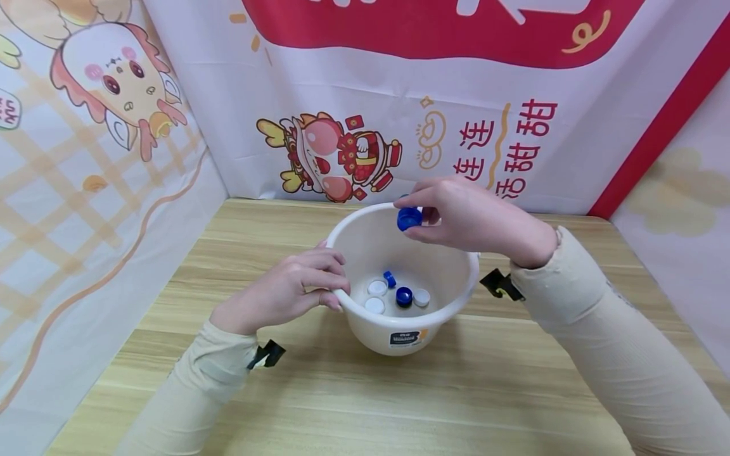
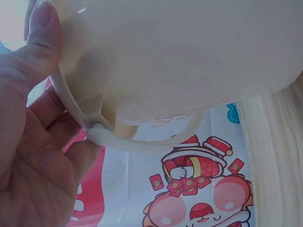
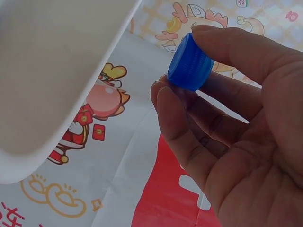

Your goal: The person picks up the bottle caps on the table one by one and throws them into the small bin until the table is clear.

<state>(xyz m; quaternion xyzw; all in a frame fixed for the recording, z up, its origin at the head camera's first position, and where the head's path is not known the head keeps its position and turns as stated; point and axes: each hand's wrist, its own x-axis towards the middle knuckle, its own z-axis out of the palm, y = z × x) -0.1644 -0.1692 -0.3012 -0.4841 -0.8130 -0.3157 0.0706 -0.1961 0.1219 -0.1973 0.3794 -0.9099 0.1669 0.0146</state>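
Observation:
A white plastic bucket [image 1: 365, 326] stands on the wooden table. My left hand [image 1: 299, 283] grips its left rim, thumb on the outside and fingers over the edge; the left wrist view shows the bucket's handle [image 2: 151, 144] beside those fingers. Over the bucket's back rim, my right hand [image 1: 464, 215] pinches a blue bottle cap [image 1: 409, 219] between thumb and fingertips. The right wrist view shows the ridged side of that blue cap [image 3: 191, 66]. On the bucket's floor lie several caps: white caps [image 1: 377, 288], a small blue cap [image 1: 390, 278] and a dark blue cap [image 1: 403, 296].
The wooden table [image 1: 376, 405] reaches the printed backdrop [image 1: 353, 82] behind the bucket. A patterned cloth wall [image 1: 85, 209] rises at the left, and another light wall [image 1: 678, 209] at the right. A label [image 1: 405, 338] sits on the bucket's front.

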